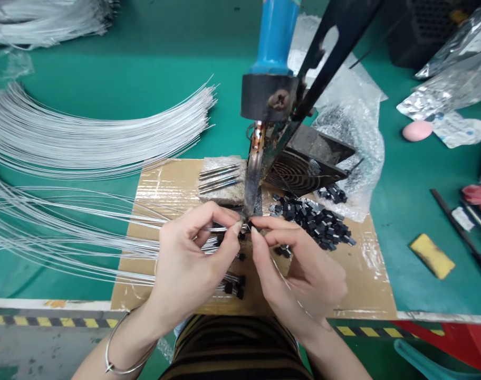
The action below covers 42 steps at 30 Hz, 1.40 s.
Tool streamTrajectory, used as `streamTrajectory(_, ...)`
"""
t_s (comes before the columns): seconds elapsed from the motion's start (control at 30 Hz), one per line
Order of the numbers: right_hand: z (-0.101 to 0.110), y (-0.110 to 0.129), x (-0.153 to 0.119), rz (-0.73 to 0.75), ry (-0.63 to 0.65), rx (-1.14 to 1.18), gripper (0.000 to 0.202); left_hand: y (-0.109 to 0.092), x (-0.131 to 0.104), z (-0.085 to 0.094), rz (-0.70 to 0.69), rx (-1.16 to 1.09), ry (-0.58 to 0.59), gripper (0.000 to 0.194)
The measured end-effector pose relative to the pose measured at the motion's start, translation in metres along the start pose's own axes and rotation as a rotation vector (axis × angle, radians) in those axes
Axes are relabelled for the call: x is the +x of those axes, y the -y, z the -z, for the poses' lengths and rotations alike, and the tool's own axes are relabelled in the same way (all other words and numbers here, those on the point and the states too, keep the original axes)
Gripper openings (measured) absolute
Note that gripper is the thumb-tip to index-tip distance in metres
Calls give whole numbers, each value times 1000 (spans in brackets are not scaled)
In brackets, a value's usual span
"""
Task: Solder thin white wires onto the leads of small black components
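Observation:
My left hand (196,256) pinches a thin grey wire, its end close under the tip of the soldering iron (253,177). Facing it, my right hand (299,266) closes thumb and forefinger on a small black connector piece (249,227), mostly covered by my fingertips. A thin silvery strand (285,282) runs across the right palm to the wrist. Both hands' fingertips nearly meet below the iron. Under my left hand lie wires with black ends (236,285). Right of the iron is a pile of small black connectors (317,219).
A black metal arm (323,63) holds the blue-handled iron upright. Behind stands a small fan (299,166) beside bubble wrap (349,137). A wire bundle (106,140) lies left on the green table. Cardboard (363,279) sits underneath. Rightward lie a yellow sponge (432,256) and pink egg-shaped object (417,130).

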State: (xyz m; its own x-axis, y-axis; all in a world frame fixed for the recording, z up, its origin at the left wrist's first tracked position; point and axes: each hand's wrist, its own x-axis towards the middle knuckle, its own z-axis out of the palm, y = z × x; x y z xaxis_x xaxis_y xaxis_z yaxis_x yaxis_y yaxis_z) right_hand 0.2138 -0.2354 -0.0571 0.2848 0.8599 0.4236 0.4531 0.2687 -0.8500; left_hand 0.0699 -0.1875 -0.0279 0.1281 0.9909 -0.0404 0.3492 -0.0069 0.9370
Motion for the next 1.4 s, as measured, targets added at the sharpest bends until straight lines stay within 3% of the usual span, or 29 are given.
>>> streamTrajectory(0.3, 3, -2, -3, -99, 7, 61, 21, 4, 1, 1, 24, 27, 14, 10)
streamTrajectory(0.47, 24, -13, -1, -314, -224, 60, 8, 7, -8, 10, -35, 172, -2, 11)
streamTrajectory(0.63, 60, -39, 0, -398, -381, 360, 47, 27, -19, 23, -385, 489, -71, 22)
streamTrajectory(0.7, 72, -50, -4, -442, -417, 395, 53, 40, -23, 25, -502, 570, -108, 27)
streamTrajectory(0.83, 85, -65, -14, -469, -445, 366, 53, 58, -30, 24, -440, 514, -114, 21)
streamTrajectory(0.93, 86, -70, -19, -467, -485, 321, 53, 58, -29, 29, -398, 456, -131, 14)
streamTrajectory(1.03, 82, -73, -21, -471, -508, 305, 51, 53, -9, 47, -453, 593, -267, 3)
streamTrajectory(1.13, 80, -75, -20, -480, -500, 300, 51, 55, 36, 70, -416, 767, -340, 12)
streamTrajectory(1.3, 78, -75, -21, -482, -494, 289, 48, 81, 121, 90, -339, 880, -238, 9)
streamTrajectory(1.4, 78, -75, -21, -473, -499, 282, 46, 87, 139, 91, -330, 877, -203, 13)
